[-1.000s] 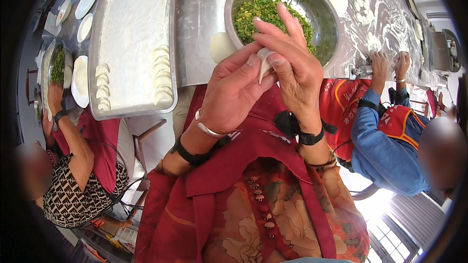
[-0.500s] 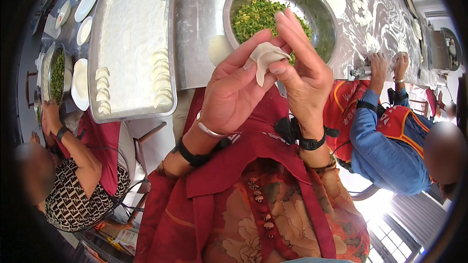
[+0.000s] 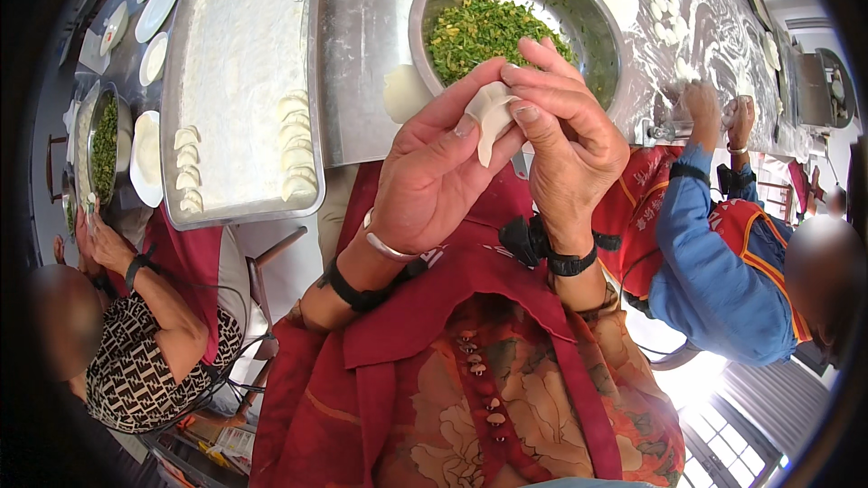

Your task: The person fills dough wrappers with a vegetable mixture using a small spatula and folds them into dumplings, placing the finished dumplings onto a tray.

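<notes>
A folded white dumpling (image 3: 491, 117) is held between my two hands, over the near rim of a steel bowl (image 3: 608, 0). My left hand (image 3: 434, 158) cups it from below, thumb against its side. With thumb and fingertips, my right hand (image 3: 570, 126) pinches the dumpling's upper right edge. Chopped green filling (image 3: 488, 32) lies in the bowl behind my fingers. A flat round dough wrapper (image 3: 404, 93) rests on the table to the left of the bowl, partly hidden by my left hand.
At left stands a floured metal tray (image 3: 244, 54) with two columns of finished dumplings (image 3: 297, 145). White plates (image 3: 159, 7) and another bowl of filling (image 3: 106, 145) lie beyond it. A co-worker's hands (image 3: 719, 113) work on the floured table at right; another person's hands (image 3: 99, 239) are at left.
My right fingers have curled in and now pinch the dumpling's edge, where they were stretched upward before. The dumpling looks more closed. The co-worker at left has shifted their hands.
</notes>
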Available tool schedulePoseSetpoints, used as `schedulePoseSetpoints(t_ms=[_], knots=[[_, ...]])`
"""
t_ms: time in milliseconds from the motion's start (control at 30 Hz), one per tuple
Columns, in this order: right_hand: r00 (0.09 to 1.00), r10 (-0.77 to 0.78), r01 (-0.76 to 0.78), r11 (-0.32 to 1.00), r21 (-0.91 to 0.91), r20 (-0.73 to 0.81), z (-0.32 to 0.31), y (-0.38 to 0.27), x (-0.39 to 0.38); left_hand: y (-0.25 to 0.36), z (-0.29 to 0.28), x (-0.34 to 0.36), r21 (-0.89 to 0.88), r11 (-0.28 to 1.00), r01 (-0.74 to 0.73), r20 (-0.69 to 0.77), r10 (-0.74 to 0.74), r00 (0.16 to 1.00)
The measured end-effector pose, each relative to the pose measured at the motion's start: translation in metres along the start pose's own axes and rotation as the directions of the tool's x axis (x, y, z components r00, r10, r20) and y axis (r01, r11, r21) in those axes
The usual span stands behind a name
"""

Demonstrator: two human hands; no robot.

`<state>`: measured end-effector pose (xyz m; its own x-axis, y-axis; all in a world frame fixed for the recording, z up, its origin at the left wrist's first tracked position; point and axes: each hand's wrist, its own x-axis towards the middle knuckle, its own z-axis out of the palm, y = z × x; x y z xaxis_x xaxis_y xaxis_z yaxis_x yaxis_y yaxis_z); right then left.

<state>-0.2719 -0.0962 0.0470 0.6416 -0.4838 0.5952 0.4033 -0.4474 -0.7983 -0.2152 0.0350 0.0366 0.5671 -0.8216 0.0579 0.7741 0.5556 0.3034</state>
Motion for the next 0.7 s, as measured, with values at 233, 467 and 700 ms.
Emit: schedulePoseSetpoints(t_ms=[233,467,700], knots=[[0.979,0.203,-0.202,0.975,0.094,-0.004,0.003,-0.012,0.005,0.004,-0.002,0.0,-0.021,0.999,0.031,0.007,-0.031,0.999],[0.986,0.079,-0.082,0.997,0.016,0.148,-0.009,-0.002,0.005,0.004,0.003,-0.002,-0.068,0.995,0.076,-0.022,-0.077,0.997],[0.979,0.09,-0.105,0.992,0.074,0.182,-0.009,0.002,0.006,0.01,0.005,-0.004,0.062,0.992,0.107,-0.035,-0.105,0.994]])
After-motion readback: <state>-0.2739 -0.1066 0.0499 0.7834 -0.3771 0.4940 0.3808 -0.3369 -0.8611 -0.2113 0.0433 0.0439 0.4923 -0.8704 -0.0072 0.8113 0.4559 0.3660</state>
